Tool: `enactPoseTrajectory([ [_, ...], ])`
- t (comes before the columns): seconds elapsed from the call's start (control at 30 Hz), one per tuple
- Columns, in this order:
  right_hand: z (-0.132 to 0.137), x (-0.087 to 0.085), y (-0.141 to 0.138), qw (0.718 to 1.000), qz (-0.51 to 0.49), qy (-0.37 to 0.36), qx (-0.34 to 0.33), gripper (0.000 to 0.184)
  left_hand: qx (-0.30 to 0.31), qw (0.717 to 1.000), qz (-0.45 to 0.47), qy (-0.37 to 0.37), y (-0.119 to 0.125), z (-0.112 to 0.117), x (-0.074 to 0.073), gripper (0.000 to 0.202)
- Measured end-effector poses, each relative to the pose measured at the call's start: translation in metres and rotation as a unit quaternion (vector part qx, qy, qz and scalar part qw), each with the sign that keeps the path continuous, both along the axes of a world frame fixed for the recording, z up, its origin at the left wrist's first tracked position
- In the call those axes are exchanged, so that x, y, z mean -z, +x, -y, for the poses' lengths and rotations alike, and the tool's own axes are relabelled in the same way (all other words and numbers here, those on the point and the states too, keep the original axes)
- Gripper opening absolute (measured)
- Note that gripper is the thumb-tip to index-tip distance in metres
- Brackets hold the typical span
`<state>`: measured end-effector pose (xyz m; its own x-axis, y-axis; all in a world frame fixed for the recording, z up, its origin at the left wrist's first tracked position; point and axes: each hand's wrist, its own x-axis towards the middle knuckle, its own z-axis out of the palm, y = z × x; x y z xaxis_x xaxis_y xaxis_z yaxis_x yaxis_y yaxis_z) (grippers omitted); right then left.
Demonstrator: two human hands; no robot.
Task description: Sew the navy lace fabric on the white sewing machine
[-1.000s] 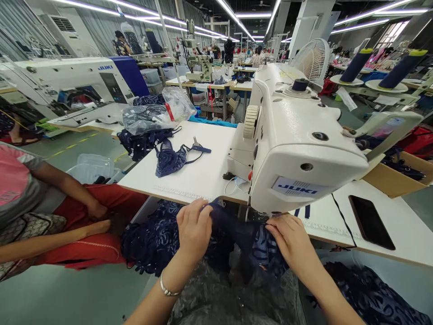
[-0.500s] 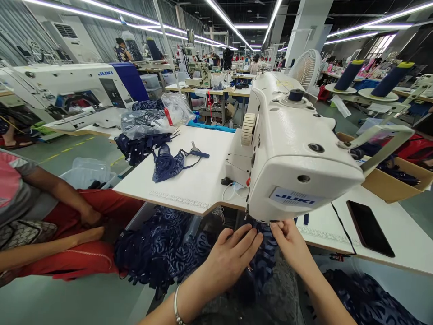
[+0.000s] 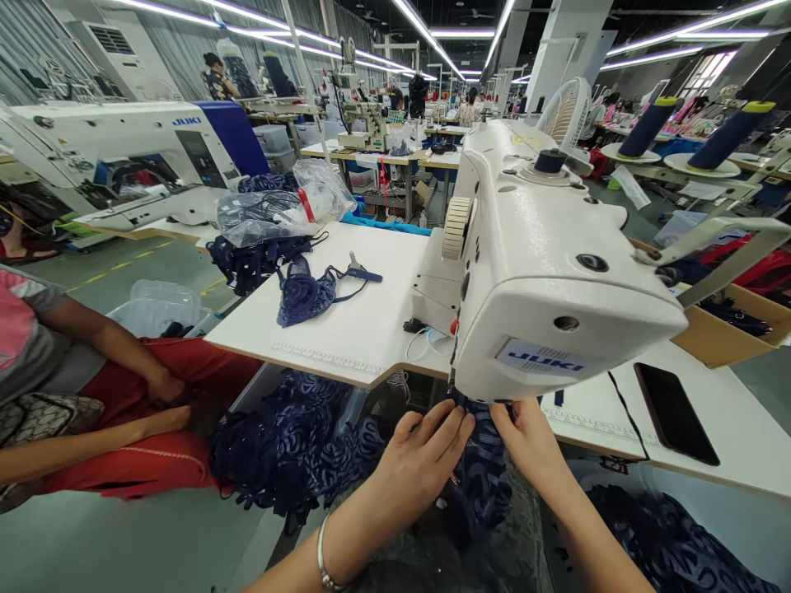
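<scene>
A white Juki sewing machine (image 3: 544, 255) stands on a white table (image 3: 358, 329). Below its head lies navy lace fabric (image 3: 482, 486), and both my hands rest on it. My left hand (image 3: 420, 469) lies flat on the lace with fingers stretched toward the needle. My right hand (image 3: 525, 441) pinches the lace edge just under the machine head. The needle area is hidden by the machine. More navy lace (image 3: 284, 445) hangs in a heap off the table's left front.
A navy lace garment (image 3: 309, 292) and plastic bags (image 3: 278, 210) lie at the table's back left. A black phone (image 3: 673, 401) lies right of the machine, near a cardboard box (image 3: 735, 325). Another person in red trousers (image 3: 124, 403) sits at the left.
My left hand let go of the bunched lace at the left, moved right and flattened beside my right hand under the machine head. The view has shifted slightly.
</scene>
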<state>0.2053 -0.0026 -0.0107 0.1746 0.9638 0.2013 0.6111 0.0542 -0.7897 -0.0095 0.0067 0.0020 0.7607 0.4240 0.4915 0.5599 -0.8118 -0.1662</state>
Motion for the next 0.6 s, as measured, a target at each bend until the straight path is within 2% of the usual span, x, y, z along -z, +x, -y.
enactPoseTrajectory([
  [0.3,0.001,0.006,0.003,0.999,-0.031,-0.013,0.001,0.03,-0.01,1.0,-0.014,0.007,0.0,0.0,0.007,0.04],
  [0.43,0.0,0.016,0.002,0.996,-0.089,0.001,-0.012,0.034,-0.014,0.999,0.039,-0.006,0.0,-0.002,0.007,0.037],
  [0.6,-0.007,0.036,0.021,0.999,-0.013,-0.018,0.036,0.041,0.003,0.996,0.083,-0.03,0.001,-0.005,0.006,0.041],
])
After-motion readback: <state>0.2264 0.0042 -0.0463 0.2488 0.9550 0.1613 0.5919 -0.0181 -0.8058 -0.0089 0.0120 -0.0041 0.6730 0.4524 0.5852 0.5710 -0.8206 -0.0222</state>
